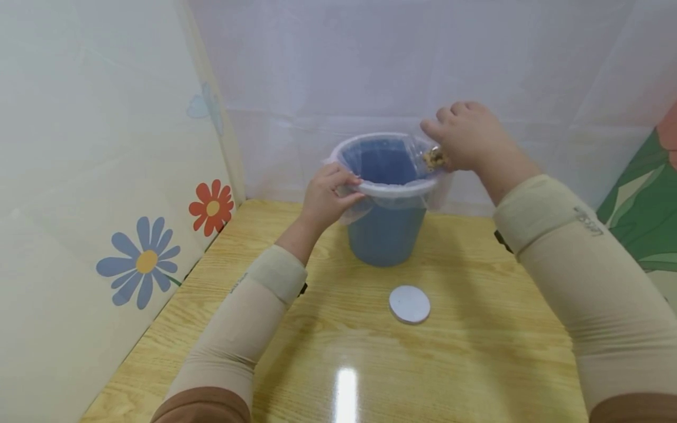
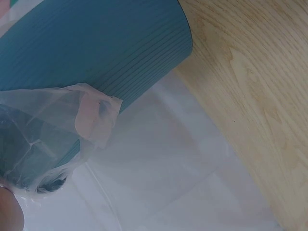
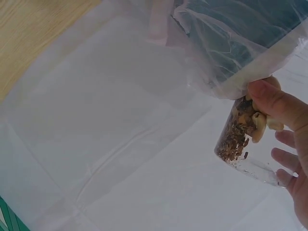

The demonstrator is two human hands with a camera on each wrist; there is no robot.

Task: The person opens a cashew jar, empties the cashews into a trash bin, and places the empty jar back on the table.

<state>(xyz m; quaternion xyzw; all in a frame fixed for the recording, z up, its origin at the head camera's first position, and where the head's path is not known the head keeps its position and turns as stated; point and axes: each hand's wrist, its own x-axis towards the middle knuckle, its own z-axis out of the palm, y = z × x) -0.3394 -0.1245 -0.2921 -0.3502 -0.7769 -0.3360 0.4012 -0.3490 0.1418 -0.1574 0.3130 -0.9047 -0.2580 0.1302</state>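
Observation:
A blue trash bin (image 1: 386, 235) stands upright on the table, lined with a clear plastic bag (image 1: 365, 202) folded over its white rim (image 1: 404, 191). At the rim's near left, my left hand (image 1: 329, 192) pinches the liner, thumb below and fingers above. My right hand (image 1: 468, 138) holds a clear jar (image 3: 236, 139) at the bin's right rim, tilted with one end over the opening. Inside the jar are dark brown flakes (image 3: 235, 137) and pale nut-like pieces (image 3: 260, 126). My palm and fingers hide part of the jar in the head view.
A round white disc (image 1: 409, 304) lies on the wooden table (image 1: 328, 346) in front of the bin. Pale sheeting (image 1: 317, 64) hangs behind the bin, and a flower-printed sheet (image 1: 79, 176) borders the left side. Green leaf print (image 1: 650, 205) shows at right.

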